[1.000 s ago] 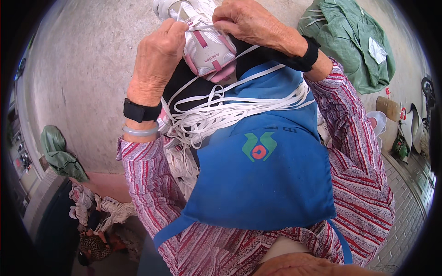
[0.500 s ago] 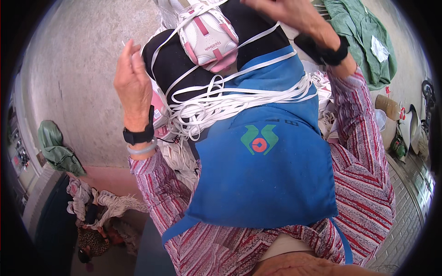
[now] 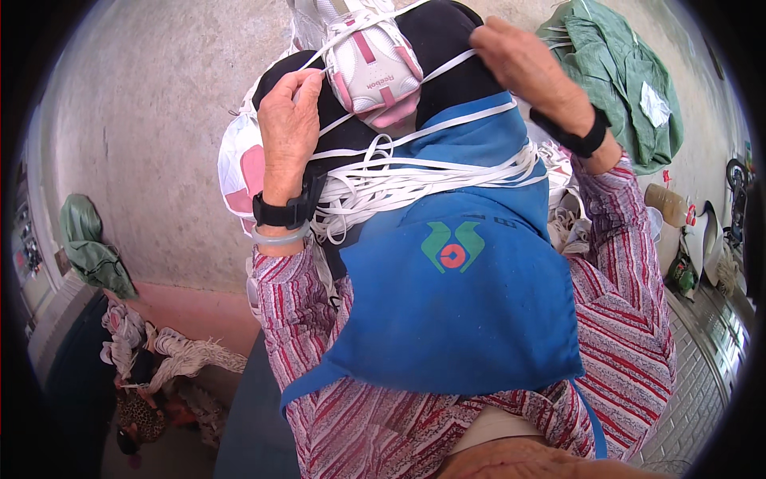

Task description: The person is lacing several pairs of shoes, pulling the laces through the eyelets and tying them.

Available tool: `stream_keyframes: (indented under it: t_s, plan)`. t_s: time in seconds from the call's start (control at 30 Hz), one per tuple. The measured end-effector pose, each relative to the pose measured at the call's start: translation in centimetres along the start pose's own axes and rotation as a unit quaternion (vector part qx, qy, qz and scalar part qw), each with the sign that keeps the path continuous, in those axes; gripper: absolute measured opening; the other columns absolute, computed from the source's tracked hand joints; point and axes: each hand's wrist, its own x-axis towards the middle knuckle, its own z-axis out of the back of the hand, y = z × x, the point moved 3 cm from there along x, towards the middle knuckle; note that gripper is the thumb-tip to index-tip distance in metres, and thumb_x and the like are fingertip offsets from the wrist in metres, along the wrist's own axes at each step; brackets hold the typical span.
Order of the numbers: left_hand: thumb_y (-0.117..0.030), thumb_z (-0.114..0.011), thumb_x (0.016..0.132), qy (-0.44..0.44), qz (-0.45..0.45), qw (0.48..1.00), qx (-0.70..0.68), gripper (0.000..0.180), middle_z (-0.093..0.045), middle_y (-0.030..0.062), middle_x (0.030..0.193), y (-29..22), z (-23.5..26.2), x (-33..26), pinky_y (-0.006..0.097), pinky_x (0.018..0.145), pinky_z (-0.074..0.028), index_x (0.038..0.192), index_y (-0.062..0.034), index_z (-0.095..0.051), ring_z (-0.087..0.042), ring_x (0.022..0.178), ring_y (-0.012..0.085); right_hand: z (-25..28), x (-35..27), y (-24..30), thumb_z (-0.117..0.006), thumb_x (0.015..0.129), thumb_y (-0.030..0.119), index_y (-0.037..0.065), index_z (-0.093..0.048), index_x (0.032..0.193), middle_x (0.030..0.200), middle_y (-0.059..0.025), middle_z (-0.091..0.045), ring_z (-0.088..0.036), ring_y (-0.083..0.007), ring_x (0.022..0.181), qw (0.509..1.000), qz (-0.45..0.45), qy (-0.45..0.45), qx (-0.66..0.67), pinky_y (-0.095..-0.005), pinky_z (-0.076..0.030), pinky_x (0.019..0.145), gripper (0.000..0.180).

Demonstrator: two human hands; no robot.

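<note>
A white and pink sneaker (image 3: pixel 381 68) rests sole-away between my black-clad knees, with white laces running across it. At its left side my left hand (image 3: pixel 289 128) is closed, thumb and finger pinching a white shoelace (image 3: pixel 313 60). My right hand (image 3: pixel 523 68) is over my right knee, its fingers curled; a lace stretched from the sneaker meets it, but what it grips is hidden. A bundle of loose white laces (image 3: pixel 431 169) lies across my lap on the blue apron (image 3: pixel 471 319).
White and pink shoes (image 3: pixel 242 166) stand beside my left leg. More laces and shoes (image 3: pixel 568 219) are by my right side. A green cloth sack (image 3: pixel 610 88) lies at far right, another green cloth (image 3: pixel 94 247) at left. A person (image 3: pixel 148 415) works among laces at lower left.
My left hand has moved right and forward, closing on a lace by the sneaker. My right hand has come back toward me, over the right knee, with its fingers curled.
</note>
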Motion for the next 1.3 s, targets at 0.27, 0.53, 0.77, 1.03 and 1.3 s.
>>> stream_keyframes:
  t_s: [0.27, 0.53, 0.77, 1.03, 1.3]
  plan:
    - [-0.026, -0.062, 0.096, -0.051, -0.013, 0.998, 0.033, 0.028, -0.073, 0.0062, 0.083, 0.2, -0.2, 1.1, 0.029, 0.070, -0.051, 0.105, -0.0028, -0.075, -0.065, 0.073, 0.0149, 0.3, -1.1, -0.8, -0.064, 0.090, 0.007, 0.004, -0.065, 0.109, 0.101, -0.0142, -0.062, -0.065, -0.0344, 0.092, 0.997, -0.067, 0.022, -0.031, -0.0393, -0.053, 0.078, 0.019]
    - [-0.028, -0.059, 0.097, 0.009, 0.081, 0.997, -0.016, 0.029, -0.070, 0.0069, 0.072, -0.7, 0.0, 1.8, 0.025, 0.054, -0.053, 0.105, -0.0030, -0.073, -0.065, 0.056, 0.0120, -0.6, 1.1, 5.1, -0.067, 0.087, 0.006, 0.004, -0.061, 0.102, 0.094, -0.0124, -0.055, -0.063, -0.0344, 0.081, 0.992, 0.059, 0.018, 0.112, -0.0397, -0.052, 0.070, 0.017]
    - [-0.025, -0.057, 0.099, 0.052, 0.098, 0.991, -0.078, 0.028, -0.067, 0.0063, 0.074, -0.8, -0.5, 3.3, 0.021, 0.049, -0.052, 0.110, -0.0021, -0.069, -0.062, 0.057, 0.0088, 1.1, -1.5, -0.4, -0.063, 0.086, 0.005, 0.004, -0.065, 0.097, 0.094, -0.0155, -0.060, -0.063, -0.0384, 0.085, 0.997, -0.043, 0.065, 0.024, -0.0453, -0.050, 0.074, 0.012]
    - [-0.025, -0.057, 0.098, 0.072, 0.074, 0.994, -0.041, 0.030, -0.069, 0.0085, 0.083, -1.4, -0.5, 4.2, 0.022, 0.052, -0.054, 0.110, 0.0004, -0.069, -0.065, 0.069, 0.0112, -0.2, -0.7, 4.8, -0.067, 0.087, 0.007, 0.006, -0.062, 0.110, 0.105, -0.0098, -0.055, -0.065, -0.0318, 0.084, 0.994, 0.000, 0.021, 0.104, -0.0403, -0.054, 0.068, 0.024]
    - [-0.024, -0.057, 0.097, 0.077, 0.081, 0.989, -0.094, 0.030, -0.067, 0.0073, 0.081, -0.3, -1.1, 4.7, 0.023, 0.054, -0.056, 0.108, 0.0003, -0.071, -0.065, 0.071, 0.0114, -1.6, -0.1, 5.0, -0.059, 0.088, 0.004, 0.003, -0.058, 0.099, 0.096, -0.0121, -0.051, -0.062, -0.0328, 0.074, 0.992, 0.010, 0.057, 0.114, -0.0412, -0.053, 0.063, 0.012]
